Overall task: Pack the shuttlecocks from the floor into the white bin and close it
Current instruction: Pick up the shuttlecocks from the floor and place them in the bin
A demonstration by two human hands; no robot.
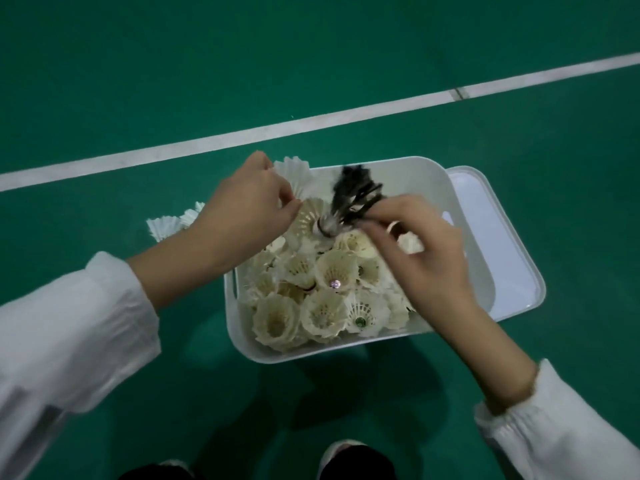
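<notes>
Over a white bin [242,344] heaped with white shuttlecocks [329,292] on a green court floor [173,81], the right hand [426,258] pinches a black-feathered shuttlecock [353,199] while the left hand [249,206] grips a white shuttlecock [311,216]. More shuttlecocks on the floor [166,226] lie left of the bin; the lid [512,265] rests beside it, right.

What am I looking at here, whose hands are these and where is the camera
There is no machine: a person wears a camera on the head, looking down at their own two hands. On the green court floor stands a white bin, half filled with pale shuttlecocks. Its lid lies beside it, partly under it. The right hand pinches a black-feathered shuttlecock over the bin. The left hand grips a white one at the bin's far rim. A few more shuttlecocks lie on the floor, left of the bin.
</notes>
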